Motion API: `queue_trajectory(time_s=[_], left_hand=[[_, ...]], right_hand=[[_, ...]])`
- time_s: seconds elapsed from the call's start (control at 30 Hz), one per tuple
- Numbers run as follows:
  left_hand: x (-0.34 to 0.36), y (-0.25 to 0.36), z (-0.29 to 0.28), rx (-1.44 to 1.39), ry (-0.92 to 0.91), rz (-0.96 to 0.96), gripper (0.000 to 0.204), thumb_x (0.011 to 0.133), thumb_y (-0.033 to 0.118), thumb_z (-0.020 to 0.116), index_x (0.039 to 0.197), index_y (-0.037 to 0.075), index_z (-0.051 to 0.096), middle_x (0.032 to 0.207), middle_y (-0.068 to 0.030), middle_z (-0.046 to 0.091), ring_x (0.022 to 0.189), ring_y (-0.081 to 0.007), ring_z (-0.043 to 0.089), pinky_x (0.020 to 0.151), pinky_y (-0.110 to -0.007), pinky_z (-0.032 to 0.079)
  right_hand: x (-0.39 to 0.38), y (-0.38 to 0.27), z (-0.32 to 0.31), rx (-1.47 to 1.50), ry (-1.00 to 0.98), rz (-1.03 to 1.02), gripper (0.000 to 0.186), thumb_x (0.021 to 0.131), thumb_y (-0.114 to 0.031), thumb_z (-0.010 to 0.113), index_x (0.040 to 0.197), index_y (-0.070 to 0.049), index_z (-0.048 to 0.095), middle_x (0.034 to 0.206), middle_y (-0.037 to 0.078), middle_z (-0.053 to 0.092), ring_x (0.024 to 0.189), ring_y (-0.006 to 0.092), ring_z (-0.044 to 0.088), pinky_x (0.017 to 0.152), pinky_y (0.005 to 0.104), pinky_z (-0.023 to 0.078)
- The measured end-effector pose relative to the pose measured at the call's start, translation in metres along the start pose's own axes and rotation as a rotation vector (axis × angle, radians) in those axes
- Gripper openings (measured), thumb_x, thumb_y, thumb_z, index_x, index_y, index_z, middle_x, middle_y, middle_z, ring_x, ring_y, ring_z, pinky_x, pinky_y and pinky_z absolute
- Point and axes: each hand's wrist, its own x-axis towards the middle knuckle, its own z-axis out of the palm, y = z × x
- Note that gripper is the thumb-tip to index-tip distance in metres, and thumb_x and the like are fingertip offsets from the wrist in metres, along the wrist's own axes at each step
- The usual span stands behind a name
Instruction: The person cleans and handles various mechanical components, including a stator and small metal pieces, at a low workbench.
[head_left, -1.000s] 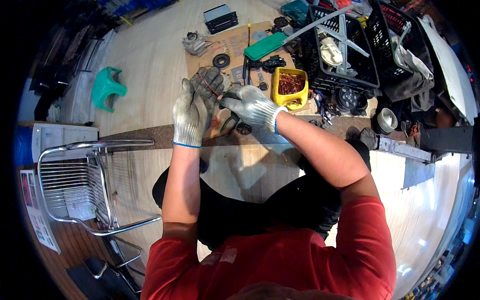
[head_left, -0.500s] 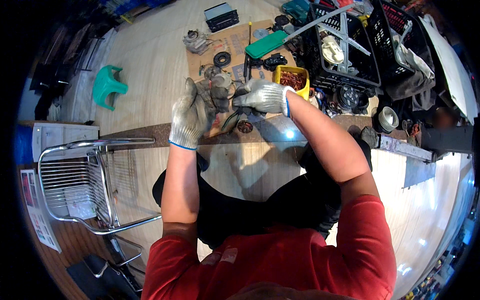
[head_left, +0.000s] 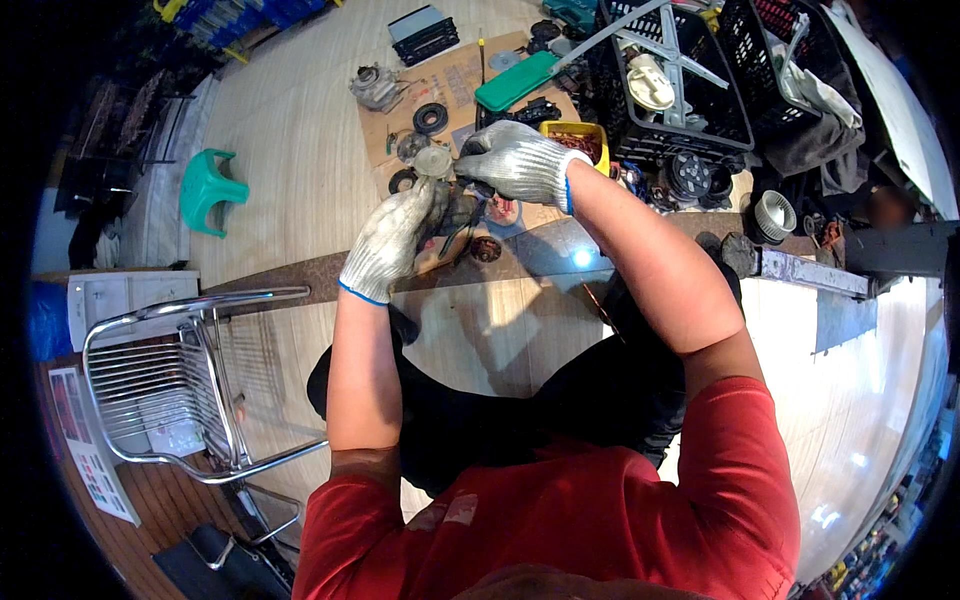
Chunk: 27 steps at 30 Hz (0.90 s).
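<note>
My left hand (head_left: 392, 240), in a pale knit glove with dirty fingers, is closed near the cardboard's front edge. Dark, blurred shapes lie at its fingertips, and what it grips cannot be told. My right hand (head_left: 522, 165), gloved the same way, is bent inward with its fingers curled together around something small and dark. Beyond the two hands sit a pale round cup-like part (head_left: 433, 161) and a grey metal disc (head_left: 411, 147). Close to my left fingers are dark-handled pliers (head_left: 462, 236) and a round copper-wound part (head_left: 486, 249).
Cardboard (head_left: 385, 130) bears a black ring (head_left: 430, 118), a metal housing (head_left: 374, 88) and a green-covered bar (head_left: 517, 82). A yellow bin (head_left: 603, 150) of copper scraps and black crates (head_left: 735, 130) stand right. Left are a green stool (head_left: 212, 190) and a metal chair (head_left: 150, 385).
My left hand has turned from a raised thumb and spread palm to fingers folded inward. My right hand has moved slightly farther away. The whole view has shifted a little.
</note>
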Motion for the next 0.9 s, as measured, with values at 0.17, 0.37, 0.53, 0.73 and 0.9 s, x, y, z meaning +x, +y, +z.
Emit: queue_trajectory(time_s=[0.17, 0.37, 0.53, 0.73, 0.9], left_hand=[[0.005, -0.023, -0.019, 0.389, 0.041, 0.222, 0.051, 0.104, 0.036, 0.046, 0.130, -0.008, 0.051, 0.117, -0.0161, 0.066, 0.107, -0.0264, 0.064, 0.096, -0.036, 0.050], [0.012, 0.005, 0.018, -0.580, 0.129, 0.183, 0.061, 0.105, 0.042, 0.033, 0.140, -0.007, 0.040, 0.137, -0.0231, 0.052, 0.123, -0.0324, 0.053, 0.107, -0.042, 0.040], [0.012, 0.010, 0.018, -0.837, 0.124, 0.238, 0.065, 0.105, 0.045, 0.030, 0.144, -0.007, 0.032, 0.146, -0.0256, 0.041, 0.134, -0.0392, 0.042, 0.114, -0.050, 0.031], [0.011, 0.009, 0.016, -0.924, 0.128, 0.282, 0.067, 0.103, 0.046, 0.033, 0.145, -0.006, 0.029, 0.147, -0.0269, 0.038, 0.135, -0.0413, 0.040, 0.114, -0.053, 0.031], [0.011, 0.010, 0.009, -0.996, 0.084, 0.336, 0.054, 0.104, 0.035, 0.036, 0.142, -0.004, 0.036, 0.144, -0.0242, 0.043, 0.132, -0.0388, 0.045, 0.111, -0.053, 0.036]], right_hand=[[-0.004, -0.027, -0.005, 0.263, -0.085, 0.174, 0.022, 0.090, -0.022, 0.054, 0.095, -0.005, 0.068, 0.083, 0.019, 0.066, 0.076, 0.0349, 0.064, 0.068, 0.0435, 0.050], [-0.009, -0.042, 0.011, 0.392, 0.074, 0.142, 0.032, 0.092, -0.030, 0.054, 0.098, -0.001, 0.067, 0.072, 0.017, 0.064, 0.068, 0.0286, 0.065, 0.065, 0.0383, 0.050], [-0.007, -0.042, 0.027, 0.371, 0.110, 0.047, 0.034, 0.092, -0.030, 0.053, 0.102, -0.001, 0.067, 0.080, 0.020, 0.066, 0.074, 0.0315, 0.065, 0.071, 0.0404, 0.049], [-0.006, -0.051, 0.018, 0.395, 0.026, 0.135, 0.036, 0.090, -0.031, 0.055, 0.101, 0.001, 0.067, 0.084, 0.021, 0.066, 0.075, 0.0333, 0.064, 0.072, 0.0411, 0.049], [-0.008, -0.052, 0.017, 0.330, -0.089, 0.202, 0.031, 0.089, -0.025, 0.052, 0.107, -0.004, 0.066, 0.105, 0.024, 0.065, 0.099, 0.0419, 0.061, 0.087, 0.0480, 0.048]])
